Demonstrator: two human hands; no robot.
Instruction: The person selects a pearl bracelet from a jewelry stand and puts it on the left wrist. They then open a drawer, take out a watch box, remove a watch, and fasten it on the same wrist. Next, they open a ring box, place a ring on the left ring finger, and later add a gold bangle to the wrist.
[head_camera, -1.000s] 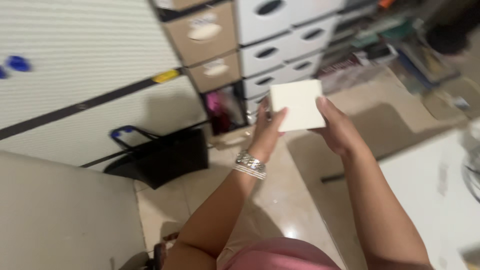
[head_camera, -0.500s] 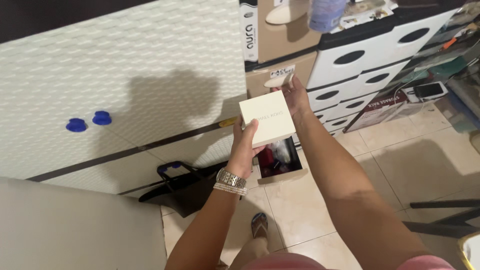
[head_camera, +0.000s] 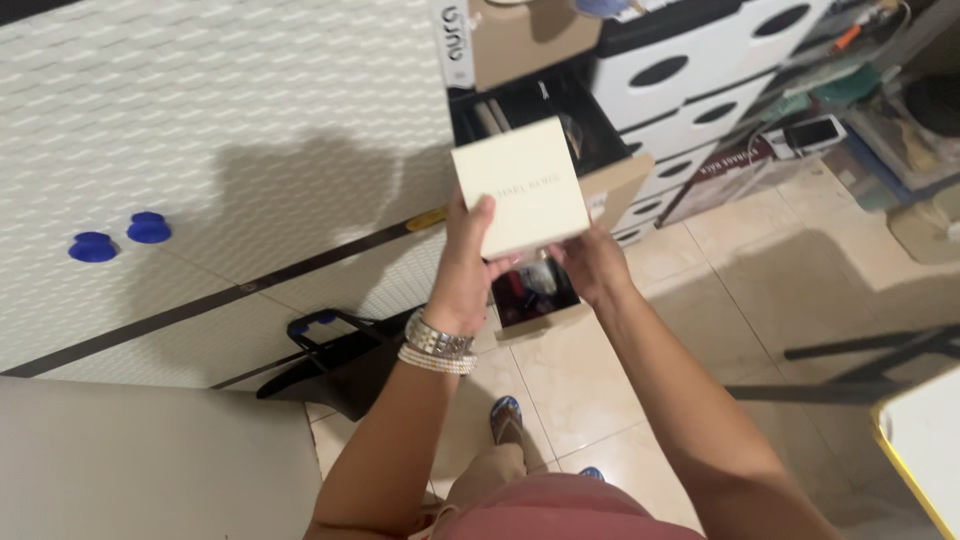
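left hand (head_camera: 462, 285) + right hand (head_camera: 592, 262) | fingers pinching flat cream square cardboard box (head_camera: 519, 187) — steadied level before open dark drawer (head_camera: 545, 120)

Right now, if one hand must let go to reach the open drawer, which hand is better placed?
Probably the right hand: it only supports the cream box from below, nearer the open drawer. The left hand grips the box's side, thumb on top.
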